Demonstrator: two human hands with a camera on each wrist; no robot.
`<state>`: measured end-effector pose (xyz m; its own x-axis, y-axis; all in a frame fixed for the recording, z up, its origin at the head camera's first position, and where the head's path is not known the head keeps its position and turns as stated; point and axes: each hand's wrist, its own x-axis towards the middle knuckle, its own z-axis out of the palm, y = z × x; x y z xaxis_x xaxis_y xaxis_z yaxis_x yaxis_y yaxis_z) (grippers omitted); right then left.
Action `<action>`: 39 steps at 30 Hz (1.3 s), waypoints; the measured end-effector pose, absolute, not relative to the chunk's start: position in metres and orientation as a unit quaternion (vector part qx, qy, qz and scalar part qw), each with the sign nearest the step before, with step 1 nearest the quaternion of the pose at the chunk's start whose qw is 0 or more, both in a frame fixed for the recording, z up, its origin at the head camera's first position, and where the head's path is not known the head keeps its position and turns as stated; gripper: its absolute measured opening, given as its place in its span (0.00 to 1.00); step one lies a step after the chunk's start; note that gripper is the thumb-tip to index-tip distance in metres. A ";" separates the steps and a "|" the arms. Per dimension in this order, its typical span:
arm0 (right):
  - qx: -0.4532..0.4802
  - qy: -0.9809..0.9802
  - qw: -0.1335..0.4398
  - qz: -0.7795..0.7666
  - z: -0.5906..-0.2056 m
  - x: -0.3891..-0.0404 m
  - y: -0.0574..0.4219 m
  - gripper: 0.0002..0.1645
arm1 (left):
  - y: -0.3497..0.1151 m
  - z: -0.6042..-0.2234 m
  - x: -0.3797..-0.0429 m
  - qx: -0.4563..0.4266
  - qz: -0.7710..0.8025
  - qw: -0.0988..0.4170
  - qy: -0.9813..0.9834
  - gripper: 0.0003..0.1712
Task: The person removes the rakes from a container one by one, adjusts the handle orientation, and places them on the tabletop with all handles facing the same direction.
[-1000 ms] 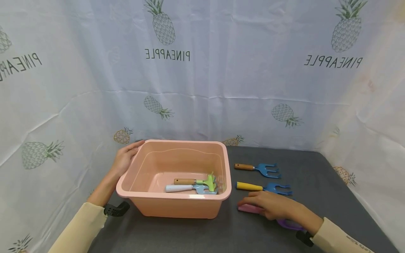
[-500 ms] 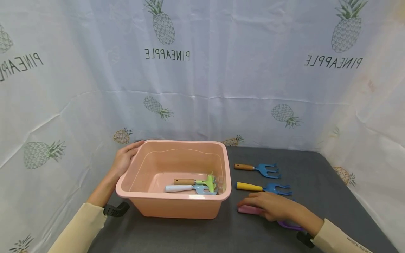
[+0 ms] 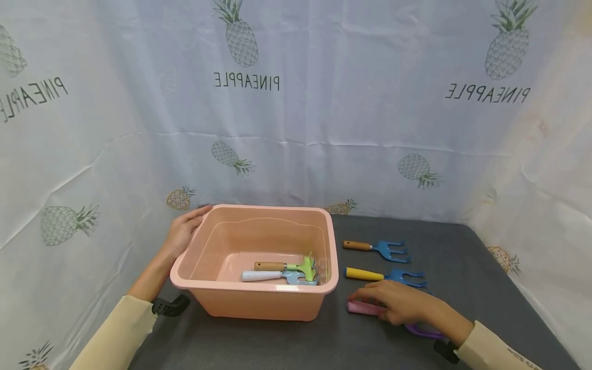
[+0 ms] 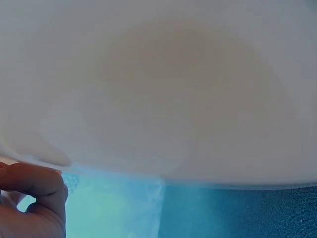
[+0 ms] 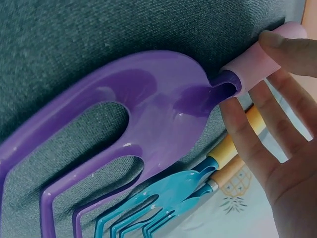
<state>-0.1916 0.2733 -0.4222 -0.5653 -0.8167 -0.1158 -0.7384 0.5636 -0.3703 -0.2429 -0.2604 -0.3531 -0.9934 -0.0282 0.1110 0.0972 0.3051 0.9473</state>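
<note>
Purple hand fork (image 5: pixel 173 94), probably light, stiff, smooth, tines apt to snag | best hold: mid pink handle (image 5: pixel 255 64) | on table (image 3: pixel 333 344) between salmon-pink basin (image 3: pixel 263 306) and table's right edge | right hand (image 3: pixel 398 300): thumb and fingers clamped on handle, fork head beyond them toward that edge | left hand (image 3: pixel 180 234): fingers curled on basin's left rim
</note>
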 end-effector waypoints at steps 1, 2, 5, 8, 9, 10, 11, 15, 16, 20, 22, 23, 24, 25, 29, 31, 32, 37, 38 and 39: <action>-0.441 0.875 0.142 -0.143 -0.422 -0.192 0.273 0.47 | -0.260 -0.353 -0.243 -0.021 -0.591 0.051 -0.805 0.27; -0.436 0.876 0.144 -0.145 -0.421 -0.191 0.273 0.46 | -0.260 -0.353 -0.243 -0.022 -0.592 0.049 -0.804 0.27; -0.422 0.880 0.152 -0.153 -0.420 -0.192 0.274 0.43 | -0.260 -0.352 -0.243 -0.024 -0.591 0.050 -0.805 0.27; -0.406 0.883 0.160 -0.170 -0.416 -0.193 0.276 0.40 | -0.260 -0.352 -0.243 -0.025 -0.585 0.051 -0.809 0.26; -0.400 0.884 0.163 -0.177 -0.414 -0.193 0.276 0.39 | -0.260 -0.352 -0.243 -0.024 -0.582 0.052 -0.811 0.26; -0.394 0.885 0.166 -0.184 -0.413 -0.194 0.277 0.39 | -0.261 -0.352 -0.243 -0.024 -0.582 0.050 -0.812 0.26; -0.387 0.887 0.167 -0.189 -0.411 -0.195 0.277 0.39 | -0.261 -0.352 -0.243 -0.022 -0.583 0.048 -0.811 0.26; -0.375 0.894 0.152 -0.194 -0.399 -0.199 0.279 0.40 | -0.262 -0.353 -0.243 -0.019 -0.584 0.041 -0.810 0.27; -0.375 0.896 0.143 -0.191 -0.395 -0.201 0.279 0.39 | -0.262 -0.353 -0.243 -0.019 -0.586 0.041 -0.809 0.27; -0.382 0.898 0.104 -0.191 -0.377 -0.207 0.278 0.37 | -0.261 -0.352 -0.243 -0.019 -0.587 0.043 -0.808 0.27; -0.388 0.897 0.084 -0.196 -0.365 -0.210 0.276 0.35 | -0.261 -0.352 -0.243 -0.018 -0.587 0.043 -0.808 0.27; -0.393 0.895 0.073 -0.199 -0.359 -0.212 0.274 0.35 | -0.260 -0.352 -0.243 -0.017 -0.588 0.043 -0.808 0.27; -0.396 0.894 0.063 -0.200 -0.352 -0.214 0.272 0.35 | -0.260 -0.352 -0.244 -0.017 -0.588 0.044 -0.808 0.27; -0.401 0.893 0.052 -0.200 -0.345 -0.216 0.269 0.34 | -0.260 -0.352 -0.244 -0.017 -0.588 0.046 -0.808 0.27; -0.416 0.889 0.014 -0.189 -0.318 -0.225 0.255 0.32 | -0.260 -0.352 -0.246 -0.018 -0.587 0.048 -0.808 0.27; -0.419 0.890 0.007 -0.181 -0.306 -0.228 0.245 0.29 | -0.260 -0.353 -0.246 -0.019 -0.587 0.048 -0.808 0.27; -0.421 0.890 0.008 -0.177 -0.300 -0.229 0.240 0.28 | -0.260 -0.353 -0.246 -0.019 -0.586 0.048 -0.809 0.27; -0.450 0.878 0.010 -0.164 -0.277 -0.238 0.213 0.27 | -0.260 -0.354 -0.246 -0.022 -0.580 0.053 -0.812 0.27; -0.459 0.874 0.008 -0.161 -0.274 -0.240 0.207 0.27 | -0.260 -0.354 -0.246 -0.022 -0.579 0.053 -0.813 0.27; -0.466 0.871 0.007 -0.159 -0.270 -0.241 0.201 0.27 | -0.260 -0.354 -0.246 -0.021 -0.578 0.053 -0.814 0.27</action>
<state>-0.2413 0.2010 -0.2703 -0.5663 -0.8130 0.1354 -0.8084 0.5159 -0.2836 -0.2463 -0.2598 -0.3542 -0.9935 -0.0267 0.1109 0.0959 0.3300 0.9391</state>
